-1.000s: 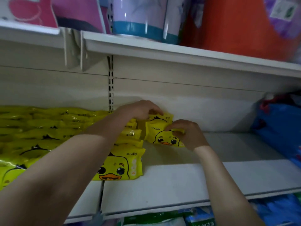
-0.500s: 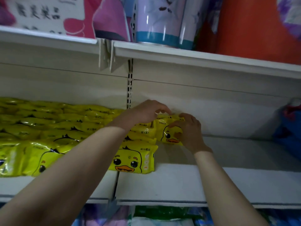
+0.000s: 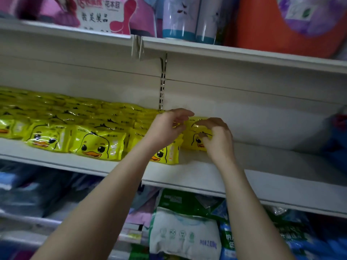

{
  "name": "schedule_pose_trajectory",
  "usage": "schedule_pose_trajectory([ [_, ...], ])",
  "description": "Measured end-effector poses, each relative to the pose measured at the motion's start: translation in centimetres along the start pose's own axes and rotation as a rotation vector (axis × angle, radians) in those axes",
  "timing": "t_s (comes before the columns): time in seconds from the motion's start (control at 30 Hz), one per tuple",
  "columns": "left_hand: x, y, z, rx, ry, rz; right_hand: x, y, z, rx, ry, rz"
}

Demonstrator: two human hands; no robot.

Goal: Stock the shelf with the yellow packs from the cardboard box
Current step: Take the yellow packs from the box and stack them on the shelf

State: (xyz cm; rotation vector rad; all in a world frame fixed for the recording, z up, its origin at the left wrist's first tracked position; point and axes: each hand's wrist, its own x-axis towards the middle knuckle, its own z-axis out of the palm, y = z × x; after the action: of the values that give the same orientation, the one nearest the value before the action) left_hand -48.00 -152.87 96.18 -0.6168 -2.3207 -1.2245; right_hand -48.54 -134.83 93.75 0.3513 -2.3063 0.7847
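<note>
The yellow pack (image 3: 194,136) stands at the back of the shelf (image 3: 206,177), at 9 o'clock from the right hand (image 3: 218,141) and 3 o'clock from the left hand (image 3: 168,128), long side running across. The right grip curls round its right edge and is nearer. I cannot tell whether the left grip pinches the top corner. Bare shelf opens toward 3 o'clock, and the row of packs (image 3: 97,143) lies at 9 o'clock.

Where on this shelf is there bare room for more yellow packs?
Bare: the shelf between the right hand and the blue bags. Crowded: left of the left hand, yellow packs fill it front to back.
</note>
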Motion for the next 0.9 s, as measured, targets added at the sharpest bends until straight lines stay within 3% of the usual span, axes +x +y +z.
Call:
schedule_pose_trajectory([
  [0.5, -13.8, -1.5, -6.6, -0.099, 0.379, -0.211, -7.1, -12.0, 4.4, 0.343, -0.114, -0.117],
  [0.9, -26.6, -8.4, -20.1, 0.017, 0.571, -0.458, -13.5, -26.9, 16.3, 0.529, -0.341, -0.191],
])
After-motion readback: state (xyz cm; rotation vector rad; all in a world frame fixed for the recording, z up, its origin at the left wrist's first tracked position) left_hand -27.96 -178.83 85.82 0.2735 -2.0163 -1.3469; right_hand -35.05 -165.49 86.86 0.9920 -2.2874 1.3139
